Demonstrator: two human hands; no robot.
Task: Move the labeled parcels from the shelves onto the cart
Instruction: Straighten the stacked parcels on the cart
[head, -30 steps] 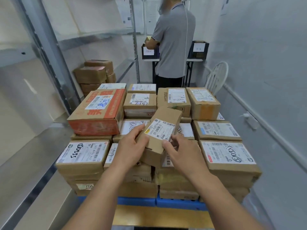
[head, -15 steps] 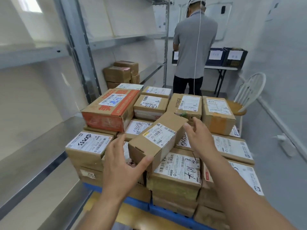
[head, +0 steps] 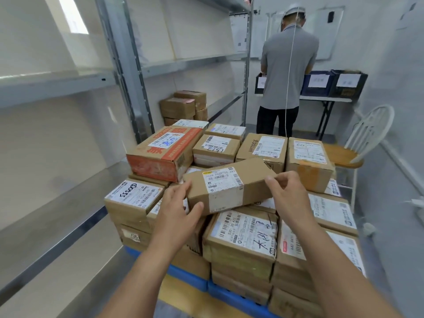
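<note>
- Brown cardboard parcel (head: 229, 187), long and narrow with a white barcode label, hangs tilted over the middle of the loaded pile. Its near lower edge meets the kraft box with black handwriting on its label (head: 243, 235), but I cannot tell whether its weight rests there.
- Your left hand (head: 177, 216) holds the left end, thumb pressed on the near face and fingers curled over the corner, so you can steer that end.
- Your right hand (head: 289, 193) clasps the right end, thumb on top and fingers wrapped behind. A grip at each end suits a long box that would swing from one hand.
- You hold it label up, probably so it reads like its neighbours.
- On the blue-decked flat cart (head: 188, 277) the stack is several layers deep. The red-and-orange printed carton (head: 165, 152) stands high at the left rear and leaves a lower pocket in the middle, which I judge is your target.
- Grey metal shelves (head: 57, 86) run along your left. A few plain brown boxes (head: 181, 106) wait on a lower level further along, so work remains.
- Level the parcel and lower it flat before letting go; tilted, it could slide toward you.
- A person in a grey shirt (head: 286, 72) works at the far table, well apart from your hands.
</note>
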